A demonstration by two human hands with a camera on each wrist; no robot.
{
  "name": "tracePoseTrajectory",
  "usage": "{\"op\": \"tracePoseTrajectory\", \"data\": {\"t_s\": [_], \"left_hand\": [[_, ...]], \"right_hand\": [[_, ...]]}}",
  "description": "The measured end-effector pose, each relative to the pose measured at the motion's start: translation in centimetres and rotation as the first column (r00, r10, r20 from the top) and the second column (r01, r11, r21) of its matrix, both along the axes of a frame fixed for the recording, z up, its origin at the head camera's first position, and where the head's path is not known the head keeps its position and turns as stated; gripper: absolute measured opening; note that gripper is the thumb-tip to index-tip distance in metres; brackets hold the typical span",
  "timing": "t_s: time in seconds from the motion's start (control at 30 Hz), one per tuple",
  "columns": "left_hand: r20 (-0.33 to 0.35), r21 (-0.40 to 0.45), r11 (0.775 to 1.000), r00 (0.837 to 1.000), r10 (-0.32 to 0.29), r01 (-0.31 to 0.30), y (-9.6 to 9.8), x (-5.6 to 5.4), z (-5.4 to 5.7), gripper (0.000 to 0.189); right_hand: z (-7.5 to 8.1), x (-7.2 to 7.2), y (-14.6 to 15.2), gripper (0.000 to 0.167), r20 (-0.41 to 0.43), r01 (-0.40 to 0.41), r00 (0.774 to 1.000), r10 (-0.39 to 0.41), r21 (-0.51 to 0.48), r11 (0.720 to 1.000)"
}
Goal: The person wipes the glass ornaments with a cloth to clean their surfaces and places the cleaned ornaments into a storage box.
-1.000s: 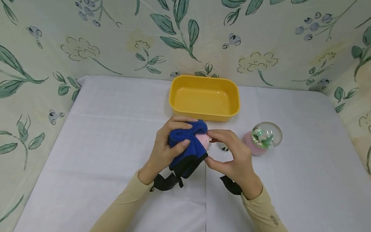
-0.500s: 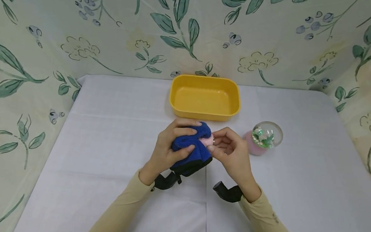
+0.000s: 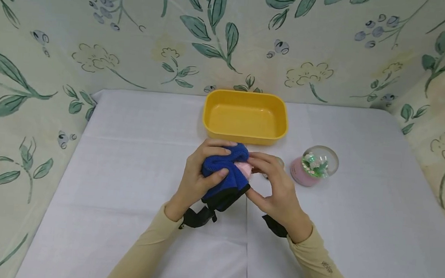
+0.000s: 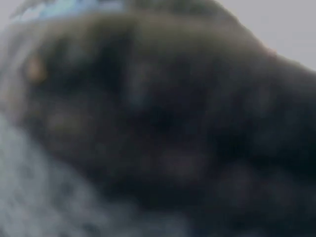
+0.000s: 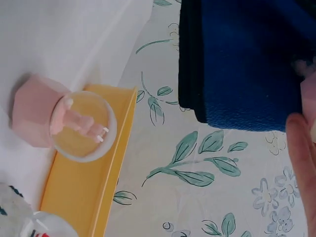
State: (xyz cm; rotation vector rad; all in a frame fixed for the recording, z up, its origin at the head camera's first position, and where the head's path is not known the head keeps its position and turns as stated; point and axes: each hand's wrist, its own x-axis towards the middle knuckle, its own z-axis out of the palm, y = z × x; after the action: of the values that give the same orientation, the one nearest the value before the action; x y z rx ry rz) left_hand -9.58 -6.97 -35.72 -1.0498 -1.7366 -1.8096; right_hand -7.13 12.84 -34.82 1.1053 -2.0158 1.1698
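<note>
In the head view my left hand (image 3: 201, 172) grips a blue cloth (image 3: 230, 187) with black edging, bunched around a pink object (image 3: 243, 169). Most of that object is covered, so its kind cannot be made out; in the right wrist view its pink side (image 5: 309, 96) shows at the right border. My right hand (image 3: 281, 190) holds the exposed end, fingers at the far side and thumb by the cloth's black corner. To the right stands a snow globe (image 3: 306, 173) with a pink base. The left wrist view is dark and blurred.
A yellow tray (image 3: 243, 138) stands behind the hands on the white tablecloth (image 3: 127, 171). Partly hidden behind my right hand is another globe, whose clear dome (image 5: 54, 224) and white, dark-marked base (image 5: 12, 210) appear in the right wrist view. Floral fabric (image 3: 137, 34) hangs behind.
My right hand moved in to pinch the pink end, then spread its fingers and thumb around it again. The cloth shifted slightly right, then back left, still in my left hand.
</note>
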Motion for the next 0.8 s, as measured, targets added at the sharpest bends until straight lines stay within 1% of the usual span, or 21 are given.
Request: {"op": "tracePoseTrajectory", "data": {"t_s": [0.1, 0.17, 0.2, 0.3, 0.37, 0.4, 0.43, 0.47, 0.53, 0.57, 0.6, 0.63, 0.67, 0.7, 0.77, 0.8], "left_hand": [[0.004, -0.011, 0.999, 0.999, -0.034, 0.034, 0.01, 0.14, 0.1, 0.034], [-0.002, -0.026, 0.999, 0.999, -0.048, 0.048, 0.03, 0.22, 0.14, 0.034], [-0.01, -0.033, 0.998, 0.999, -0.054, 0.053, 0.05, 0.23, 0.12, 0.033], [-0.036, -0.05, 0.997, 0.998, -0.055, 0.053, 0.13, 0.26, 0.17, 0.033], [-0.056, -0.054, 0.997, 0.997, -0.057, 0.054, 0.22, 0.23, 0.18, 0.031], [-0.067, -0.058, 0.997, 0.996, -0.057, 0.053, 0.26, 0.2, 0.2, 0.031], [-0.075, -0.062, 0.997, 0.996, -0.058, 0.053, 0.29, 0.18, 0.24, 0.03], [-0.083, -0.066, 0.996, 0.995, -0.059, 0.054, 0.32, 0.16, 0.23, 0.03], [-0.096, -0.074, 0.996, 0.993, -0.063, 0.056, 0.38, 0.1, 0.18, 0.029], [-0.097, -0.079, 0.995, 0.993, -0.062, 0.054, 0.4, 0.11, 0.15, 0.029], [-0.095, -0.08, 0.995, 0.994, -0.059, 0.052, 0.41, 0.11, 0.08, 0.029], [-0.088, -0.081, 0.996, 0.995, -0.051, 0.044, 0.4, 0.12, -0.02, 0.029], [-0.079, -0.078, 0.996, 0.996, -0.039, 0.033, 0.38, 0.12, -0.11, 0.03], [-0.066, -0.072, 0.997, 0.998, -0.025, 0.02, 0.35, 0.11, -0.23, 0.031], [-0.025, -0.048, 0.999, 1.0, 0.001, -0.003, 0.24, 0.09, -0.46, 0.034], [-0.002, -0.035, 0.999, 1.0, 0.015, -0.015, 0.19, 0.09, -0.53, 0.035]], "right_hand": [[-0.21, -0.19, 0.06, 0.047, -0.058, 0.016, 0.998, -0.018, -0.026, 1.0], [-0.3, -0.29, 0.13, 0.049, -0.061, 0.019, 0.998, -0.023, -0.053, 0.998], [-0.33, -0.3, 0.15, 0.051, -0.049, 0.019, 0.999, -0.023, -0.066, 0.998], [-0.39, -0.24, 0.12, 0.054, 0.035, 0.015, 0.999, -0.011, -0.112, 0.994], [-0.35, -0.09, 0.03, 0.053, 0.139, 0.005, 0.99, 0.017, -0.156, 0.988], [-0.3, 0.0, -0.02, 0.05, 0.199, 0.002, 0.979, 0.036, -0.184, 0.983], [-0.25, 0.09, -0.08, 0.045, 0.265, 0.006, 0.963, 0.052, -0.213, 0.977], [-0.18, 0.18, -0.14, 0.039, 0.334, 0.012, 0.94, 0.071, -0.239, 0.971], [0.02, 0.37, -0.24, 0.025, 0.464, 0.027, 0.878, 0.116, -0.292, 0.956], [0.1, 0.44, -0.27, 0.021, 0.513, 0.037, 0.848, 0.136, -0.312, 0.949], [0.16, 0.48, -0.28, 0.018, 0.547, 0.047, 0.825, 0.14, -0.313, 0.948], [0.19, 0.5, -0.28, 0.017, 0.565, 0.05, 0.814, 0.137, -0.303, 0.952], [0.2, 0.48, -0.26, 0.016, 0.562, 0.05, 0.818, 0.119, -0.276, 0.96], [0.17, 0.43, -0.23, 0.02, 0.542, 0.046, 0.835, 0.097, -0.243, 0.969], [0.05, 0.26, -0.18, 0.034, 0.455, 0.039, 0.889, 0.042, -0.167, 0.985], [-0.02, 0.18, -0.13, 0.042, 0.397, 0.035, 0.917, 0.023, -0.136, 0.99]]}}
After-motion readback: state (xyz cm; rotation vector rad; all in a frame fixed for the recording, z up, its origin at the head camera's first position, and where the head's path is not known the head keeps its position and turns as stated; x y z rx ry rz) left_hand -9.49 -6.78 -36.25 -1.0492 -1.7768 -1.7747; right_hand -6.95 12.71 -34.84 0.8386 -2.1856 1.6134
